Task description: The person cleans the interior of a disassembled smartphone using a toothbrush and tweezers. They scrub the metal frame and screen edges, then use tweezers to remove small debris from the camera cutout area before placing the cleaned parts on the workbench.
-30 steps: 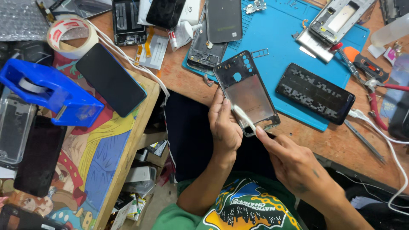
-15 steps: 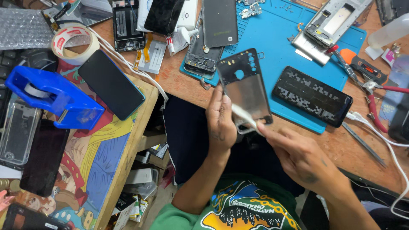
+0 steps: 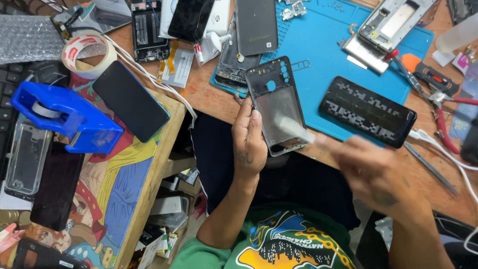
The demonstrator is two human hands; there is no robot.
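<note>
Mat: blue work mat under a dark phone and loose parts.
Frame: phone back frame above the desk edge, gripped at its left side by the left hand.
Right hand: blurred, pinching a pale strip over the frame.
Dispenser: blue tape dispenser well left.

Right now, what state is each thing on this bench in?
Phone frame: stripped bare, held up by the left hand.
White tool: gripped by the right hand, tip on the frame, blurred.
Black phone: whole, screen dark.
Tape roll: lying flat.
Silver phone: opened up.
</note>
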